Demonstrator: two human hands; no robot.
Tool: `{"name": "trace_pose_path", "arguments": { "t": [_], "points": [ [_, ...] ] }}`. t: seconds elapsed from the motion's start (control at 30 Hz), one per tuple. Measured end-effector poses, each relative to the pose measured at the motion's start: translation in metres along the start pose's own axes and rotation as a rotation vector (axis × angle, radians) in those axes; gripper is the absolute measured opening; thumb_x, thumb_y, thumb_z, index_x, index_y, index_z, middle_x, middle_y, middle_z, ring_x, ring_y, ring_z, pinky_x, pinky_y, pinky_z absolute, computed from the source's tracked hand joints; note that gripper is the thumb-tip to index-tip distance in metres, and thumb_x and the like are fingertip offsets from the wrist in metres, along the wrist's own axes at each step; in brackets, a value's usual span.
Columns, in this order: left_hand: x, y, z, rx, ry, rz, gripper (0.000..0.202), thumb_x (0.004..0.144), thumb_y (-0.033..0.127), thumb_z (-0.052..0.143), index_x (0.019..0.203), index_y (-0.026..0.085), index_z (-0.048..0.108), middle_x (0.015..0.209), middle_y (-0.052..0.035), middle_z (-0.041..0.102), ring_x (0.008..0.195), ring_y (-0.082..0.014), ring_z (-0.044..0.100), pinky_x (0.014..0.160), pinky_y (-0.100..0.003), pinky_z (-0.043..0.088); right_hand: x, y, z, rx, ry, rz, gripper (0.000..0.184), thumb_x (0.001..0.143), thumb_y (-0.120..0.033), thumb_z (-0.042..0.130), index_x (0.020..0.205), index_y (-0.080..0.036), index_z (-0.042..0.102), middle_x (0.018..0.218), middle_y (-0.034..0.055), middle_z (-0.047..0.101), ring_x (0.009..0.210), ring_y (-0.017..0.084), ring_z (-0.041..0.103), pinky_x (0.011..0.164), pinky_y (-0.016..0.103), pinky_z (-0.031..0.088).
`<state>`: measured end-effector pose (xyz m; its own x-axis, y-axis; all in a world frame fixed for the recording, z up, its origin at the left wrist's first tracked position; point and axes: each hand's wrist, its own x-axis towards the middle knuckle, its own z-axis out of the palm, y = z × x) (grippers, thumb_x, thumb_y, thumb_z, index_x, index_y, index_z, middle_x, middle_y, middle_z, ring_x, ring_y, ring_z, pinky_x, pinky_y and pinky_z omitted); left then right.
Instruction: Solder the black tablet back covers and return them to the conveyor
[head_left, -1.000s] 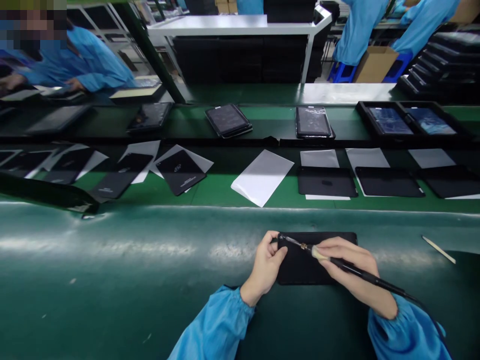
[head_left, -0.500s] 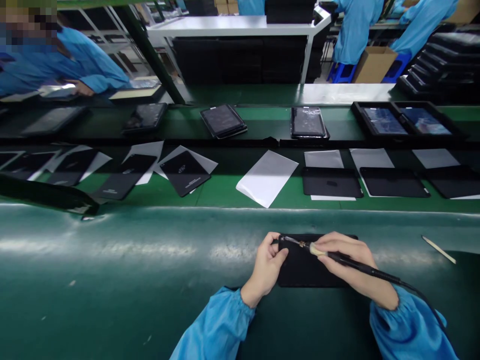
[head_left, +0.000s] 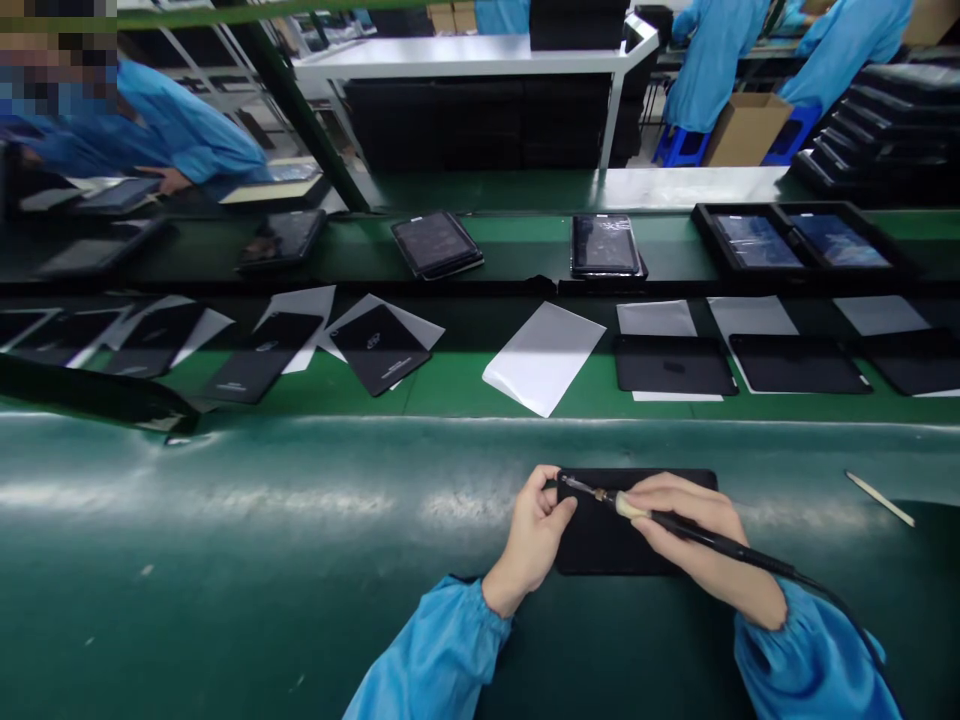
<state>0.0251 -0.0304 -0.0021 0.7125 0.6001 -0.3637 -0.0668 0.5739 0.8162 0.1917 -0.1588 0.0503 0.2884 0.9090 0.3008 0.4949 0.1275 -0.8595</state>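
A black tablet back cover lies flat on the dark green mat in front of me. My left hand grips its left edge, fingers curled over the top corner. My right hand is closed like a pen grip on a thin black corded tool. The tool's metal tip rests at the cover's upper left corner, close to my left fingertips. Both sleeves are blue.
A thin pale stick lies on the mat at right. Beyond the mat, black covers and white sheets lie on a green belt; tablets and a black tray sit farther back. People in blue coats work at left and behind.
Both hands keep the same hold on the cover and the tool. The covers, sheets and tablets on the belts have shifted sideways in the view.
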Motion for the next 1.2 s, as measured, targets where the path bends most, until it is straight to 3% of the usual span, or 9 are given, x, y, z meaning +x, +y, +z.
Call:
{"name": "trace_pose_path", "arguments": {
  "t": [0.17, 0.4, 0.9, 1.2],
  "points": [
    [0.001, -0.001, 0.0, -0.007, -0.004, 0.006, 0.036, 0.078, 0.03, 0.078, 0.1, 0.02, 0.052, 0.076, -0.0005, 0.073, 0.061, -0.0131, 0.068, 0.058, -0.021, 0.051, -0.006, 0.001, 0.003, -0.038, 0.037, -0.017, 0.019, 0.09, -0.014, 0.068, 0.105, -0.023, 0.074, 0.099, 0.0043, 0.073, 0.09, 0.017, 0.072, 0.08, 0.026, 0.058],
    [0.001, -0.002, 0.002, -0.029, 0.023, 0.0, 0.038, 0.077, 0.031, 0.079, 0.099, 0.021, 0.05, 0.075, 0.0002, 0.073, 0.062, -0.0141, 0.069, 0.06, -0.023, 0.052, -0.024, -0.001, 0.019, -0.131, 0.303, 0.008, 0.008, 0.088, -0.015, 0.068, 0.091, -0.021, 0.072, 0.085, 0.0026, 0.074, 0.075, 0.017, 0.073, 0.068, 0.025, 0.059],
    [0.001, -0.003, 0.003, -0.008, 0.042, 0.006, 0.038, 0.077, 0.032, 0.078, 0.1, 0.021, 0.05, 0.072, 0.0022, 0.07, 0.058, -0.0139, 0.066, 0.054, -0.021, 0.047, -0.028, -0.001, 0.035, -0.167, 0.327, 0.03, 0.011, 0.089, -0.015, 0.065, 0.093, -0.022, 0.072, 0.086, 0.0013, 0.076, 0.077, 0.017, 0.075, 0.071, 0.026, 0.06],
    [0.002, -0.003, 0.003, -0.011, 0.066, 0.005, 0.037, 0.077, 0.03, 0.079, 0.099, 0.021, 0.05, 0.073, 0.0017, 0.07, 0.058, -0.0128, 0.066, 0.056, -0.021, 0.048, -0.049, 0.013, 0.059, -0.229, 0.408, -0.019, 0.014, 0.089, -0.014, 0.066, 0.1, -0.02, 0.072, 0.087, 0.0043, 0.077, 0.08, 0.021, 0.076, 0.074, 0.031, 0.062]
  ]
}}
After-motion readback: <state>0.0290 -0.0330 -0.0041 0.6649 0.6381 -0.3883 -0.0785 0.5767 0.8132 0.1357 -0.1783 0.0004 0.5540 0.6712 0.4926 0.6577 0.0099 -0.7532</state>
